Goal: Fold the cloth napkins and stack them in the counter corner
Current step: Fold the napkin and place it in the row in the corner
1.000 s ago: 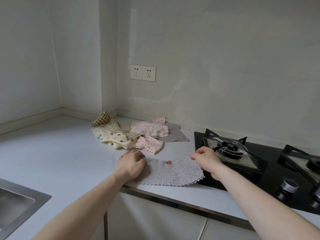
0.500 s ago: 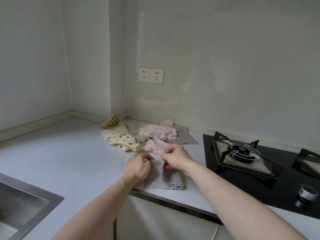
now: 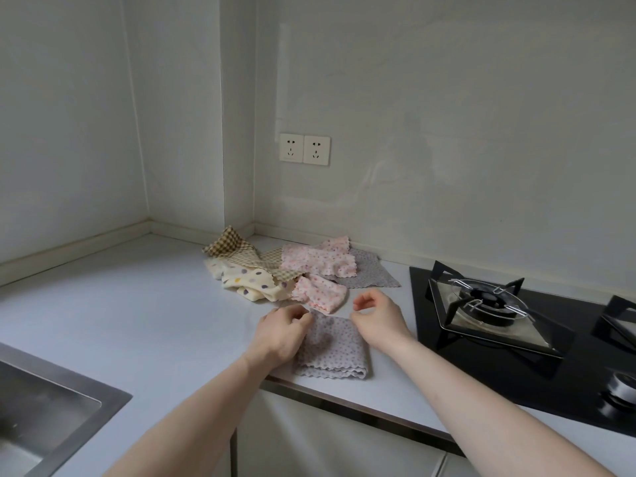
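A grey dotted napkin point(image 3: 332, 349) lies folded in half near the counter's front edge. My left hand point(image 3: 282, 333) rests on its left side, fingers curled and pinching the top left corner. My right hand point(image 3: 377, 318) hovers just above the napkin's top right corner, fingers loosely curled, thumb and forefinger apart, holding nothing. Behind the hands lies a loose pile: a checked napkin point(image 3: 234, 246), a cream napkin with coloured dots point(image 3: 247, 280), two pink floral napkins point(image 3: 320, 259) and another grey napkin point(image 3: 370, 273) spread flat.
A black gas hob point(image 3: 481, 304) with pan supports sits just right of my right hand. A steel sink point(image 3: 41, 407) is at the lower left. Two wall sockets point(image 3: 304, 149) sit above the pile. The counter corner point(image 3: 151, 228) is at the back left.
The grey napkin went from spread flat to folded in half: my right hand carried its right edge over to the left, then let go and moved back to the right. My left hand stayed put.
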Tool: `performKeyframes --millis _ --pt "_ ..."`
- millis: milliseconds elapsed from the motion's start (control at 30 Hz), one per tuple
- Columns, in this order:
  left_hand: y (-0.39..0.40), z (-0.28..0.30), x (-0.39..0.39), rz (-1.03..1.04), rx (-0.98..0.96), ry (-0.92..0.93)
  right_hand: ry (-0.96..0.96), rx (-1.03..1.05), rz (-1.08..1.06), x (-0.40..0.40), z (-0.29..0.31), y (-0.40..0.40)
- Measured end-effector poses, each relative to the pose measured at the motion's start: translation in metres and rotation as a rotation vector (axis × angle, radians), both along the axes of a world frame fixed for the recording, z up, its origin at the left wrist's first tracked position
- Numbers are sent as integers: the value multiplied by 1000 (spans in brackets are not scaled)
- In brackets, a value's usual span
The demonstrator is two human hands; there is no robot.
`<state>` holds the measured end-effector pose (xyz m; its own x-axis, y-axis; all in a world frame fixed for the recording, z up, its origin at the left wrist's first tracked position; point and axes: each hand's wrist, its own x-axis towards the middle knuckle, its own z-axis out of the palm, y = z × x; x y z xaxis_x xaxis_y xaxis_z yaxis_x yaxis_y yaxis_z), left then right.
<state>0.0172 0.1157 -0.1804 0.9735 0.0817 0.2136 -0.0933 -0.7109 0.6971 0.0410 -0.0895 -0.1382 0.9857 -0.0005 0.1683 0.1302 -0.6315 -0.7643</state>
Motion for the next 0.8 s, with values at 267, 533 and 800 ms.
performKeyframes --millis 267,533,800 --pt "3 -7 3 -34 -92 -111 260 18 105 6 -23 -21" --pt "1 -4 -2 -120 -290 -163 242 153 163 6 -32 -19" --pt "-1 -2 -1 -11 -102 -108 126 193 120 1 -38 -22"
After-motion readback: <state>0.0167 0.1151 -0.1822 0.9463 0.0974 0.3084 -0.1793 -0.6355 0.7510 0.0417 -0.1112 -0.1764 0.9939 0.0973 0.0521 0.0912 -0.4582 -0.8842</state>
